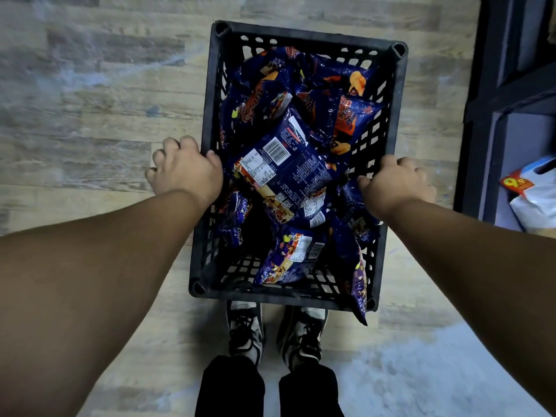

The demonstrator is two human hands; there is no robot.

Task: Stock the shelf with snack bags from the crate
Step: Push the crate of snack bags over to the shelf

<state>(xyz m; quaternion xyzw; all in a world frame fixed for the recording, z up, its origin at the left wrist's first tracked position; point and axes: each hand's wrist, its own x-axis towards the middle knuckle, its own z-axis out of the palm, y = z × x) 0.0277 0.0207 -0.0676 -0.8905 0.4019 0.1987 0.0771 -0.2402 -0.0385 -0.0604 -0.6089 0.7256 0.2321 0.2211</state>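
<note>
Two bare forearms reach forward and down from the bottom corners, angling inward toward each other. The left hand point(183, 170) is curled, knuckles up, thumb hooked over the inner side of what it grips and fingers wrapped down the outer side. The right hand point(397, 183) mirrors it, knuckles up, thumb pointing inward, fingers curled down over the outer side.

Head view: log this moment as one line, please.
left hand grips crate rim | right hand grips opposite rim | snack bags inside | shelf at right
</note>
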